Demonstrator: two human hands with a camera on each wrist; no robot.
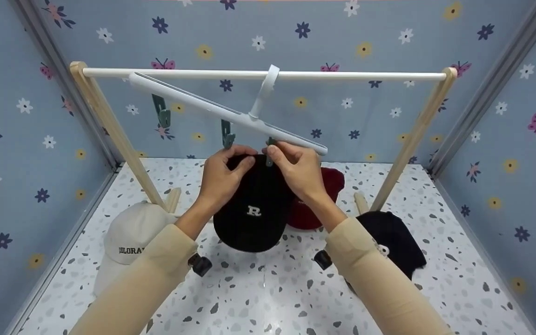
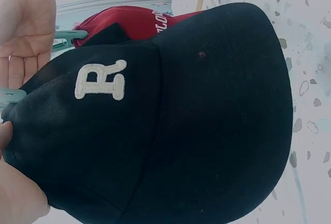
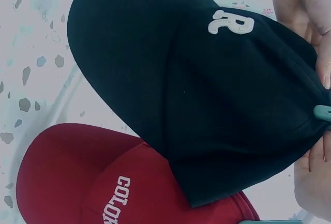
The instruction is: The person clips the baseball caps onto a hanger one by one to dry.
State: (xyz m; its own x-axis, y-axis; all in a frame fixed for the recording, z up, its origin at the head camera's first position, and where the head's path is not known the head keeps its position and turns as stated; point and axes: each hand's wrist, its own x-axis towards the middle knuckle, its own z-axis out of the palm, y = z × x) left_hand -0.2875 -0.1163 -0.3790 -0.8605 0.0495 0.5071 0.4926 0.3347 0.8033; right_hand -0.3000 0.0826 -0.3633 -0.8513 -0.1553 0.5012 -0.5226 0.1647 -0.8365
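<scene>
A black baseball cap with a white R hangs brim down between my hands. My left hand pinches the cap's upper edge between thumb and fingers. Beside it, my right hand pinches a green clip on the same edge; the wrist views show this clip biting the cap. Above is a white hanger, hooked on the rail and tilted low at the right. Two other green clips, one far left and one nearer, hang from it with nothing in them. Behind, a red cap has a green clip at its edge.
A white rail spans a wooden stand. On the speckled floor, a cream cap lies at left and another dark cap at right, partly behind my forearm. Flowered walls enclose the back and sides.
</scene>
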